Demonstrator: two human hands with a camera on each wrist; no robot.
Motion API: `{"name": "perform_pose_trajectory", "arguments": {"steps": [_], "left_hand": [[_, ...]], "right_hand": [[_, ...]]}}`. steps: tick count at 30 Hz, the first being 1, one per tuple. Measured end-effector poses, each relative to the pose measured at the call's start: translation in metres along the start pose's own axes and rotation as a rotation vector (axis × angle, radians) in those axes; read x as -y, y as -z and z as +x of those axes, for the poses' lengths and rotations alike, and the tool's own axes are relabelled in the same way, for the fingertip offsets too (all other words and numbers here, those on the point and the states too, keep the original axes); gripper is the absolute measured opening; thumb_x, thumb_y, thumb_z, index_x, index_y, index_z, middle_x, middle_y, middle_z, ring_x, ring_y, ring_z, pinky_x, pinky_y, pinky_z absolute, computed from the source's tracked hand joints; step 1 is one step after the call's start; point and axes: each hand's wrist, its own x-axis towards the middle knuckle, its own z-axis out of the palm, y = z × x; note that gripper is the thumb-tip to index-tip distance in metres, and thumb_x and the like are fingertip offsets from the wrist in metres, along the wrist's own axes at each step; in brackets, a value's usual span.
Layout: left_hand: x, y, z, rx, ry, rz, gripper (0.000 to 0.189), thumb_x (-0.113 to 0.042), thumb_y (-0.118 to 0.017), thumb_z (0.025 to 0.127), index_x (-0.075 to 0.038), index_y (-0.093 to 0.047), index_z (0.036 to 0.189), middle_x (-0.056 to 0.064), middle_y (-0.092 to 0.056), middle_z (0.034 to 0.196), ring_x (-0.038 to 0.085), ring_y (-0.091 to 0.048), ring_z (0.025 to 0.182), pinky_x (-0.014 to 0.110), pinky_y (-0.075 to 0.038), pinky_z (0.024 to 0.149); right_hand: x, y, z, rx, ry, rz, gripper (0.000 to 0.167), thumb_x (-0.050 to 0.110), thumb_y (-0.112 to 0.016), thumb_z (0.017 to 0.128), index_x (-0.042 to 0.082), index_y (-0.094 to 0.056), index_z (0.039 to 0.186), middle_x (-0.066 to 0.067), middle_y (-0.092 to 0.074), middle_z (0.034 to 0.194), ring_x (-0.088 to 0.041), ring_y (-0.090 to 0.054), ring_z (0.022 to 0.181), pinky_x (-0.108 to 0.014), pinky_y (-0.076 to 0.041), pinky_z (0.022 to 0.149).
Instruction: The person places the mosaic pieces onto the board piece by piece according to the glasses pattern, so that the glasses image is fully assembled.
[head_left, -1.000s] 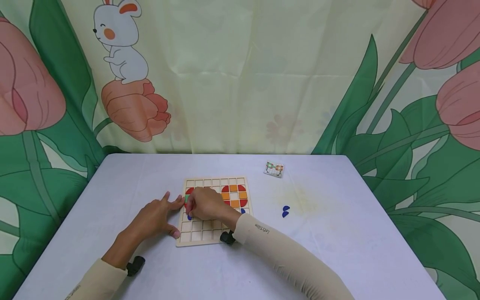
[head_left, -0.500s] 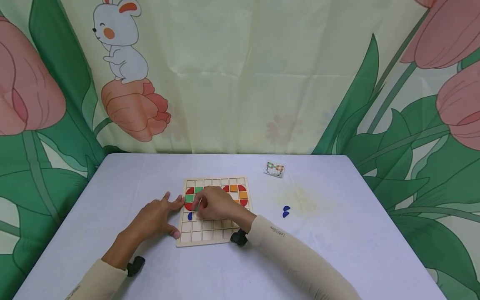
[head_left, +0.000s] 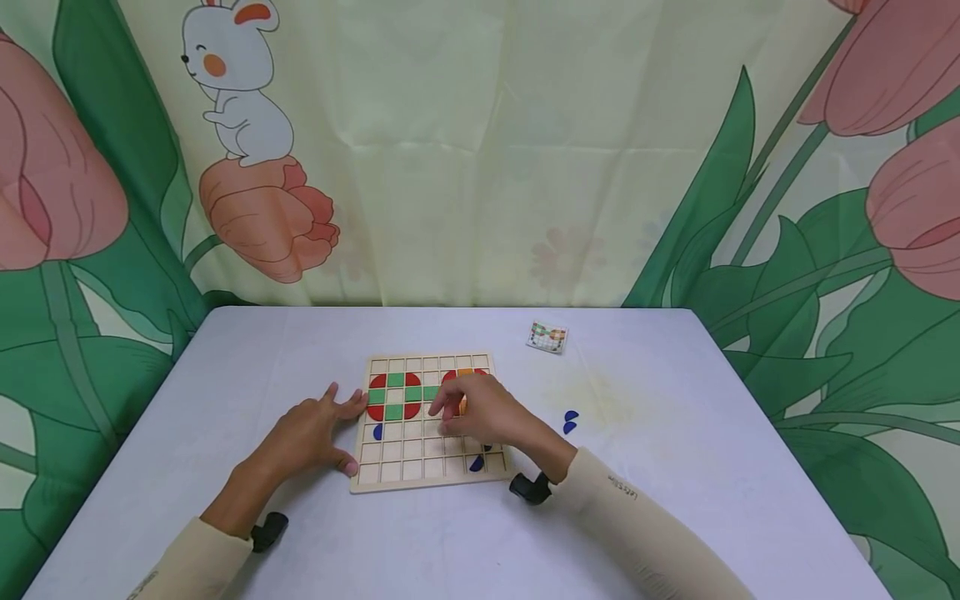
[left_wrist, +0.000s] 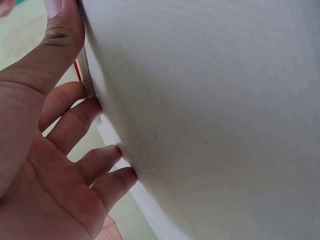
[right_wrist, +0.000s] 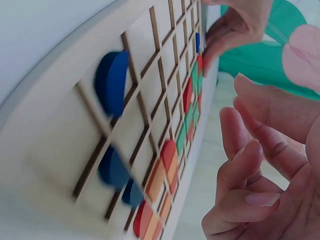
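Note:
A wooden grid board [head_left: 397, 477] lies on the table, with red, green and orange pieces in its upper rows. My left hand [head_left: 307, 437] rests at its left edge, fingers spread; the left wrist view shows the thumb and fingertips [left_wrist: 127, 175] along that side. Over the right half hovers my right hand [head_left: 483, 410], fingers loosely bent and nothing visible between them in the right wrist view. It covers part of the orange and red pieces. One blue half-round piece [head_left: 377, 432] sits at the left of the grid. Another blue piece [head_left: 476, 463] lies near the lower right, tilted across grid lines.
Two loose blue pieces [head_left: 570, 422] lie on the white table [head_left: 660, 500] right of the board. A small pattern card [head_left: 547, 337] lies farther back. Behind the table hangs a printed curtain [head_left: 480, 167] with tulips and a rabbit.
My right hand has moved right across the board, leaving the blue piece at the left in the grid. Green pieces and lower-right blue pieces have come into view. The left hand stays put.

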Motion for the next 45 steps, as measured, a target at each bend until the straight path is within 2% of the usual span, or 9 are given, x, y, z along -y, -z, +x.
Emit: {"name": "perform_pose_trajectory", "arguments": {"steps": [4, 11, 20, 28, 33, 36, 42, 45], "left_hand": [[0.0, 0.0, 0.0, -0.005, -0.002, 0.004, 0.117, -0.046, -0.102, 0.056, -0.018, -0.05, 0.157, 0.043, -0.035, 0.161, 0.066, -0.05, 0.136, 0.066, -0.055, 0.1], [0.0, 0.0, 0.0, 0.0, 0.005, 0.009, 0.117, -0.047, -0.101, 0.056, -0.018, -0.049, 0.157, 0.043, -0.035, 0.161, 0.066, -0.05, 0.136, 0.067, -0.054, 0.1], [0.001, 0.0, 0.0, 0.005, -0.001, 0.009, 0.118, -0.047, -0.101, 0.056, -0.017, -0.049, 0.158, 0.044, -0.035, 0.16, 0.066, -0.051, 0.135, 0.067, -0.055, 0.099], [0.001, 0.001, 0.002, 0.006, -0.008, 0.018, 0.118, -0.048, -0.101, 0.057, -0.017, -0.049, 0.158, 0.044, -0.036, 0.16, 0.066, -0.051, 0.134, 0.066, -0.055, 0.099], [0.002, 0.0, 0.001, 0.002, -0.016, 0.019, 0.118, -0.048, -0.101, 0.057, -0.017, -0.049, 0.158, 0.044, -0.036, 0.16, 0.066, -0.052, 0.134, 0.066, -0.055, 0.099], [0.002, 0.0, 0.001, 0.0, -0.02, 0.016, 0.118, -0.048, -0.101, 0.056, -0.016, -0.049, 0.158, 0.044, -0.036, 0.16, 0.066, -0.052, 0.134, 0.066, -0.055, 0.099], [0.001, 0.001, 0.0, -0.001, -0.019, 0.012, 0.118, -0.048, -0.101, 0.056, -0.016, -0.049, 0.157, 0.044, -0.036, 0.16, 0.066, -0.052, 0.134, 0.066, -0.055, 0.099], [0.001, 0.001, 0.0, -0.004, -0.017, 0.013, 0.118, -0.047, -0.101, 0.056, -0.016, -0.049, 0.158, 0.044, -0.036, 0.16, 0.066, -0.052, 0.134, 0.066, -0.055, 0.099]], "right_hand": [[-0.011, 0.009, -0.012, -0.028, -0.027, 0.002, 0.017, 0.009, -0.085, 0.09, 0.015, -0.08, 0.105, 0.005, -0.069, 0.084, -0.02, -0.063, 0.089, -0.032, -0.051, 0.071], [-0.033, 0.022, -0.032, -0.083, -0.094, 0.001, 0.017, 0.008, -0.086, 0.089, 0.015, -0.08, 0.103, 0.006, -0.069, 0.084, -0.019, -0.058, 0.077, -0.028, -0.046, 0.065], [-0.061, 0.04, -0.058, -0.15, -0.215, -0.008, 0.018, 0.008, -0.087, 0.087, 0.019, -0.08, 0.099, 0.004, -0.068, 0.085, -0.02, -0.056, 0.078, -0.028, -0.047, 0.064], [-0.092, 0.061, -0.08, -0.226, -0.216, -0.029, 0.016, 0.002, -0.084, 0.087, 0.014, -0.08, 0.098, 0.002, -0.07, 0.085, -0.019, -0.056, 0.07, -0.027, -0.046, 0.062], [-0.104, 0.067, -0.089, -0.258, -0.222, -0.029, 0.016, 0.002, -0.085, 0.086, 0.013, -0.08, 0.098, 0.002, -0.071, 0.087, -0.017, -0.055, 0.064, -0.025, -0.045, 0.059], [-0.108, 0.069, -0.091, -0.265, -0.245, -0.056, 0.017, 0.003, -0.086, 0.085, 0.014, -0.081, 0.096, 0.002, -0.072, 0.086, -0.017, -0.055, 0.066, -0.026, -0.045, 0.061], [-0.112, 0.067, -0.095, -0.242, -0.354, -0.098, 0.017, 0.003, -0.086, 0.085, 0.017, -0.082, 0.094, 0.003, -0.072, 0.085, -0.016, -0.059, 0.084, -0.031, -0.044, 0.075], [-0.113, 0.065, -0.096, -0.236, -0.384, -0.103, 0.017, 0.004, -0.086, 0.085, 0.018, -0.082, 0.094, 0.002, -0.071, 0.084, -0.017, -0.058, 0.083, -0.032, -0.044, 0.073]]}}
